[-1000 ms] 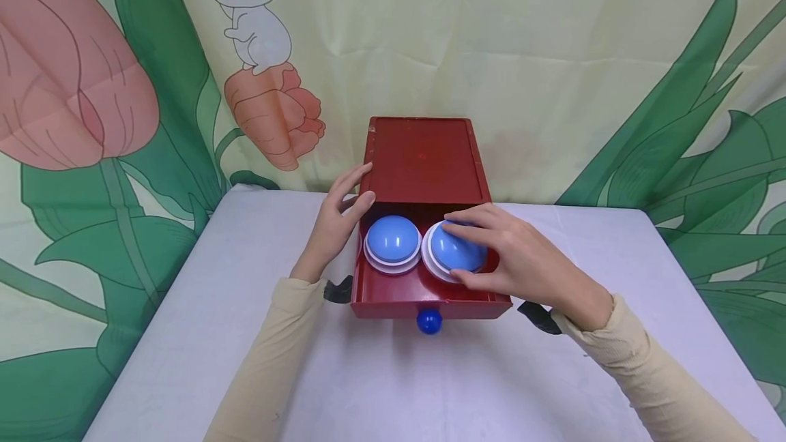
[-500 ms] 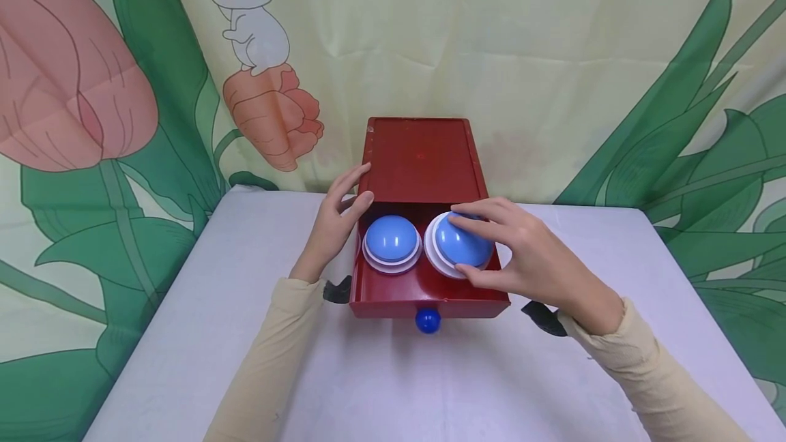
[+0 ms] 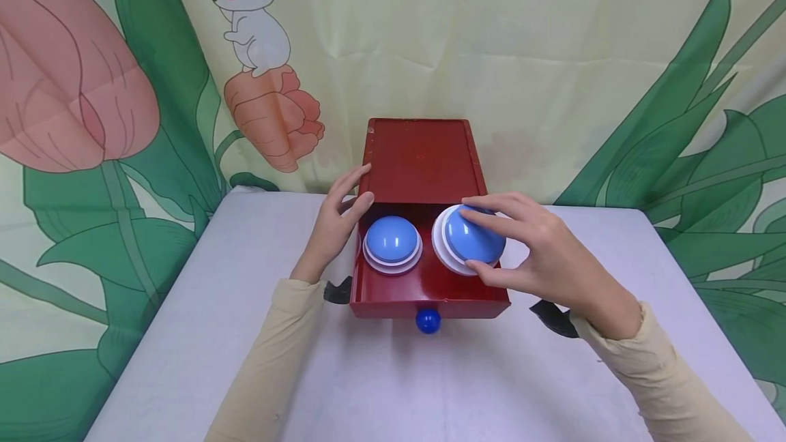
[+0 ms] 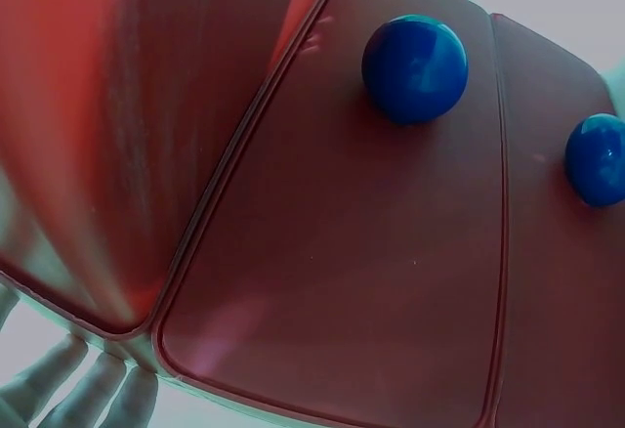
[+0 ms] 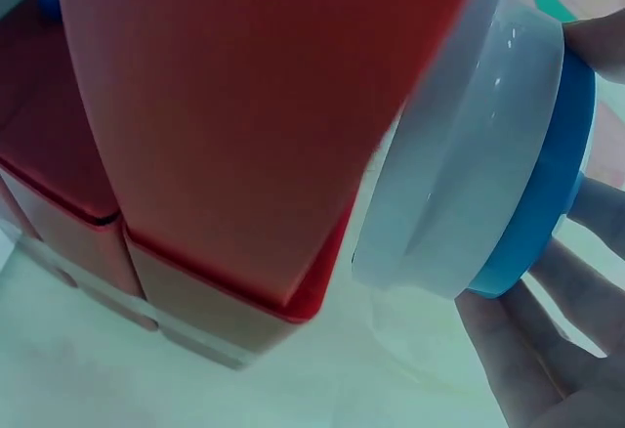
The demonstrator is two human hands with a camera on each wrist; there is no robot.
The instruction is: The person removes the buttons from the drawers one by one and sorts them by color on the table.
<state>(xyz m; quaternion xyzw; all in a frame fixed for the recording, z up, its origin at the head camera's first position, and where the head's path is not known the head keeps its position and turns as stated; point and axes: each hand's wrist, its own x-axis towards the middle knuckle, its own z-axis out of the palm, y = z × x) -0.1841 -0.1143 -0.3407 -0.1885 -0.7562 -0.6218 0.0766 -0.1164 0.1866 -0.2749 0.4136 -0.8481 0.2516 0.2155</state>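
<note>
My right hand (image 3: 546,251) grips a push button with a blue dome and white base (image 3: 473,236), thumb on the near side and fingers on the far side. In the right wrist view the white base (image 5: 449,164) is raised above the open drawer's side. A second, matching push button (image 3: 391,240) sits in the left of the pulled-out red drawer (image 3: 405,309). My left hand (image 3: 328,230) rests against the left side of the red cabinet (image 3: 424,159), its fingers extended. Its fingers (image 4: 93,389) also show beside the cabinet in the left wrist view.
A round blue knob (image 3: 428,321) sticks out from the open drawer's front. Lower drawer fronts carry blue knobs (image 4: 415,68) too. The cabinet stands on a white-covered table (image 3: 460,387), close to a printed curtain (image 3: 516,74) behind.
My right hand has lifted the right push button and moved it up and to the right. The left hand, the drawer and the other push button have stayed in place.
</note>
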